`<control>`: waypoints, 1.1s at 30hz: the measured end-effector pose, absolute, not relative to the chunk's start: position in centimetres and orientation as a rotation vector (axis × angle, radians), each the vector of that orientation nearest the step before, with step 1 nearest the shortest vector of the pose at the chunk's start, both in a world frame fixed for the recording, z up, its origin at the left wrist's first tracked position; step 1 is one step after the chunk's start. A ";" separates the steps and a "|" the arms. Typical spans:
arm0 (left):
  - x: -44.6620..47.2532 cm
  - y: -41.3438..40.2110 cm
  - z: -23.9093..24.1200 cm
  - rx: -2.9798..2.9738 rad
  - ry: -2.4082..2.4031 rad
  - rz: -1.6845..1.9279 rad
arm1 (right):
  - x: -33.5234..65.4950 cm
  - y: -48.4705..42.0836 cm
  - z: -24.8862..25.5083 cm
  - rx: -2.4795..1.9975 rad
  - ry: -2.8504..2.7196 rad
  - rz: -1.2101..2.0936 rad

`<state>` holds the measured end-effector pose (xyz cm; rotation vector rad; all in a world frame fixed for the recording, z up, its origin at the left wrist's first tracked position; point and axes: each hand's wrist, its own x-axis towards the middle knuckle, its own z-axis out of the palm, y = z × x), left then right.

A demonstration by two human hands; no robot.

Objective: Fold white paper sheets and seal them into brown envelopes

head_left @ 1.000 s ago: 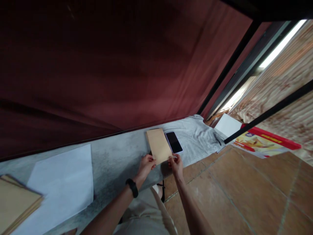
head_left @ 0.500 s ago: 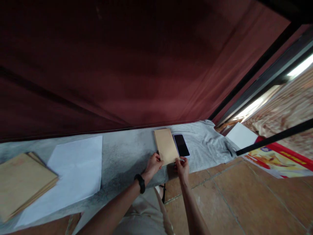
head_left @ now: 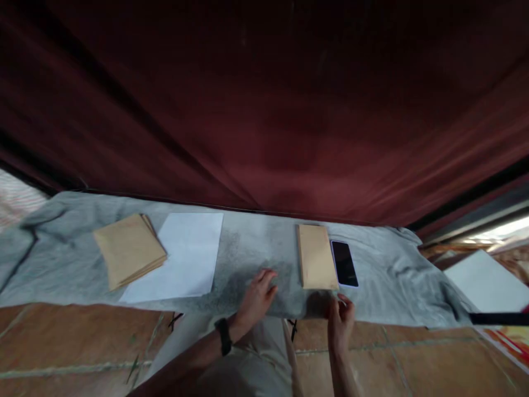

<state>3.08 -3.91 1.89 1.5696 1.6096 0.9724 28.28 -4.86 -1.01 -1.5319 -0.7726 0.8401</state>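
Note:
A brown envelope point(head_left: 316, 256) lies flat on the grey cloth point(head_left: 252, 251), with a black phone point(head_left: 344, 263) close on its right. My left hand point(head_left: 257, 298) hovers over the cloth to the left of the envelope, fingers loosely spread and empty; a black band circles its wrist. My right hand point(head_left: 341, 321) is just below the envelope's near right corner, off it, fingers loosely curled with nothing in them. Further left a white sheet point(head_left: 181, 256) lies on the cloth, and a stack of brown envelopes point(head_left: 128, 249) overlaps its left edge.
A dark red curtain point(head_left: 264, 110) hangs right behind the cloth. Tiled floor point(head_left: 74, 344) runs along the near side. A white sheet point(head_left: 487, 284) and a black bar point(head_left: 498, 318) sit at the far right. My light trousers point(head_left: 248, 366) show at the bottom.
Both hands have let go of the brown envelope and drawn back from it; it now lies flat beside the phone. The view has swung left, showing the stack and white sheet.

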 end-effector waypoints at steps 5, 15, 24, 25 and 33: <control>-7.5 -9.7 0.4 2.036 2.253 0.853 | 24.6 -7.2 -1.8 -1.494 -1.040 0.880; -16.6 -13.9 -0.2 1.993 2.478 0.363 | 13.7 -5.7 -2.0 -1.366 -1.621 0.895; -17.8 -12.9 2.5 2.012 2.369 0.212 | 13.0 -5.8 -2.7 -1.371 -1.839 0.703; -18.1 -12.9 2.5 2.030 2.345 0.196 | 13.1 -5.8 -2.8 -1.360 -1.840 0.700; -18.9 -12.8 3.0 2.077 2.247 0.180 | 13.0 -5.7 -2.9 -1.366 -1.868 0.655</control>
